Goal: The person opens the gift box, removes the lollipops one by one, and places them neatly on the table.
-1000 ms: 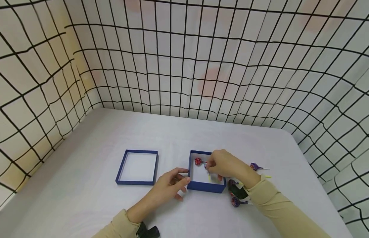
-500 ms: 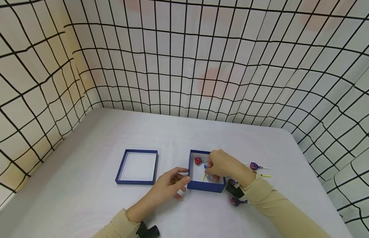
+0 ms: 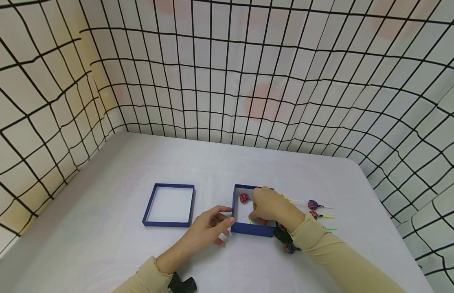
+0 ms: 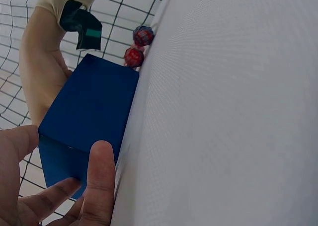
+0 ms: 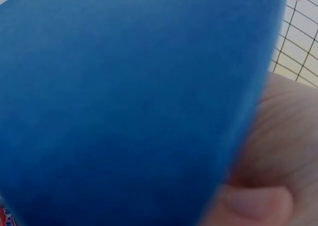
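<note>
A blue box (image 3: 251, 230) with a white inside stands before me, and a red lollipop (image 3: 244, 197) lies in its far left part. My right hand (image 3: 270, 204) reaches down into the box, fingers curled on a lollipop whose yellow stick (image 3: 250, 221) pokes out below them; its head is hidden by the hand. Beside the box's left wall, my left hand (image 3: 211, 224) has its fingers loosely spread, fingertips right at the wall. The left wrist view shows the thumb and fingers close to the blue box (image 4: 94, 99). Blue box wall (image 5: 124, 102) fills most of the right wrist view.
The blue-rimmed lid (image 3: 166, 224) lies inside up at the left. Several lollipops are scattered right of the box, among them a purple one (image 3: 312, 204), a red one (image 3: 313, 215) and another purple one (image 3: 290, 248). Black wire mesh (image 3: 219, 81) surrounds the white table (image 3: 113, 228).
My right hand has shifted slightly left and nearer within the box, and the yellow stick has swung left, with the blue wrapper now covered. The left hand has stayed put.
</note>
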The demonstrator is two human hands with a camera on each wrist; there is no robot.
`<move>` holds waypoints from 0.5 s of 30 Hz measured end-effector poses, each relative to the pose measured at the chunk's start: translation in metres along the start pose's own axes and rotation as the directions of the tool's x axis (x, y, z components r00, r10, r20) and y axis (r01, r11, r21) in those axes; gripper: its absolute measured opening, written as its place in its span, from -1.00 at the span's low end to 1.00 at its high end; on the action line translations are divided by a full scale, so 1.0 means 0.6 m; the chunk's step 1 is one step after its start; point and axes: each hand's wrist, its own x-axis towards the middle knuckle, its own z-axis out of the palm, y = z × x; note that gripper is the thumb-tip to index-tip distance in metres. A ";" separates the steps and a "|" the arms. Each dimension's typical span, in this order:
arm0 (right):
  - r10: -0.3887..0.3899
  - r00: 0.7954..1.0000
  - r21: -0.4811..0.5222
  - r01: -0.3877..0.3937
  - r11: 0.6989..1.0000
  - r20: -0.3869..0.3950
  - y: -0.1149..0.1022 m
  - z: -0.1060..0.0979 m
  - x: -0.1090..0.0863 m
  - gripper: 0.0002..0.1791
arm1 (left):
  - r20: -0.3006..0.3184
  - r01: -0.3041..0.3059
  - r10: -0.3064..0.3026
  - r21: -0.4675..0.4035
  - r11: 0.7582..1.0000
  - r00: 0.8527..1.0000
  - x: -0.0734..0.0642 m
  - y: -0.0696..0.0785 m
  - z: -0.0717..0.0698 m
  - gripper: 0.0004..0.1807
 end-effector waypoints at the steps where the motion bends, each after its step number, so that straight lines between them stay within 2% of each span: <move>1: 0.001 1.000 0.001 -0.001 1.000 0.000 0.000 0.000 0.000 -0.62 | -0.001 -0.001 0.001 0.001 1.000 1.000 0.000 0.000 0.000 -0.47; 15: 0.021 1.000 0.031 -0.021 0.999 -0.004 -0.003 0.004 0.001 -0.62 | 0.003 -0.012 0.012 -0.008 1.000 1.000 -0.003 0.004 0.001 -0.47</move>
